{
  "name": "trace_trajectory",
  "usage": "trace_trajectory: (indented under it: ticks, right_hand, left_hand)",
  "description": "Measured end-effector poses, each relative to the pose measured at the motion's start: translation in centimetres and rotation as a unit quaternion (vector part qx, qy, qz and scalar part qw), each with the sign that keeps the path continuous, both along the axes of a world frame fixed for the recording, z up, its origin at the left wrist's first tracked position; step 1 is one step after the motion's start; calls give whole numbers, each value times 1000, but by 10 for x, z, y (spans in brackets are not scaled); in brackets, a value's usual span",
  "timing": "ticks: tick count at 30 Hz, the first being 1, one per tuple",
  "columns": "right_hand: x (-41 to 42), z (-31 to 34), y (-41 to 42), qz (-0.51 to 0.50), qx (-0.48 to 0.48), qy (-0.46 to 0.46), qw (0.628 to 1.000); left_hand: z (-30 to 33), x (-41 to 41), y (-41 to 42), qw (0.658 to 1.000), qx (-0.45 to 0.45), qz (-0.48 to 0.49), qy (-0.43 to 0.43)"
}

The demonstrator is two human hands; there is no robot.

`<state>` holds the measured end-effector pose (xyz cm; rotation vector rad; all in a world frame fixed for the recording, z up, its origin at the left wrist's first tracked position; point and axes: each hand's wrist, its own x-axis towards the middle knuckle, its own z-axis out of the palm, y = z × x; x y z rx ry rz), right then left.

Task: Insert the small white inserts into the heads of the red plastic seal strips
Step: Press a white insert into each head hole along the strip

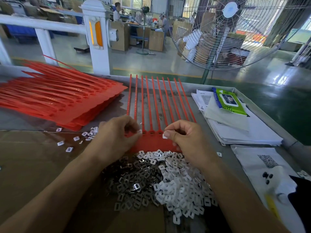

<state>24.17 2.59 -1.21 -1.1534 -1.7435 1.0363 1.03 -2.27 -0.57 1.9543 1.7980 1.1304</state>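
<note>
A joined row of red seal strips (152, 106) lies in front of me, tails pointing away, heads (151, 132) toward me. My left hand (116, 137) pinches a small white insert (139, 131) at the left end of the heads. My right hand (186, 140) pinches another white insert (165, 136) over the heads on the right side. A big heap of white and metal inserts (161, 179) lies just below the heads, between my forearms.
A thick stack of red seal strip sheets (58, 98) lies at the left. Several loose inserts (75, 138) are scattered beside it. Papers (235, 128) and a green wipes pack (228, 101) sit at the right. A large floor fan (235, 31) stands beyond the table.
</note>
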Motion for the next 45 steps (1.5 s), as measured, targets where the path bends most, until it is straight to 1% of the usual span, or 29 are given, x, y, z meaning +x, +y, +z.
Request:
trace_trajectory:
  ticks: [2, 4, 6, 9, 15, 20, 22, 28, 30, 36, 40, 42, 45]
  right_hand:
    - [3, 0, 2, -29, 9, -7, 1000]
    - [5, 0, 3, -42, 9, -6, 999]
    - [5, 0, 3, -43, 8, -11, 999]
    - [3, -1, 3, -40, 6, -26, 999]
    - [1, -4, 3, -36, 3, -36, 999]
    - [2, -4, 2, -39, 1, -47, 998]
    - [3, -3, 1, -38, 0, -50, 998]
    - [2, -2, 0, -40, -3, -53, 998]
    - [2, -1, 0, -39, 0, -59, 997]
    - [2, 0, 0, -40, -4, -62, 997]
    - [2, -1, 0, -35, -4, -64, 997]
    - [2, -2, 1, -35, -2, -69, 997]
    - [4, -4, 3, -38, 2, -70, 997]
  left_hand:
    - [1, -14, 3, 997, -11, 53, 48]
    - [0, -25, 6, 992, -30, 85, 86]
    - [-2, -29, 8, 989, -47, 102, 95]
    - [-6, -28, 11, 988, -64, 103, 92]
    - [-11, -29, 15, 989, -64, 97, 92]
    - [-16, -30, 16, 990, -37, 112, 75]
    - [-17, -29, 17, 988, -25, 117, 93]
    - [-18, -24, 15, 976, 19, 118, 183]
    - [-16, -22, 13, 973, 11, 119, 198]
    - [-11, -19, 8, 962, -52, 102, 250]
    - [-7, -18, 4, 952, -63, 79, 289]
    - [-5, -16, 2, 949, -68, 83, 297]
    - [-4, -7, -2, 934, -61, 94, 339]
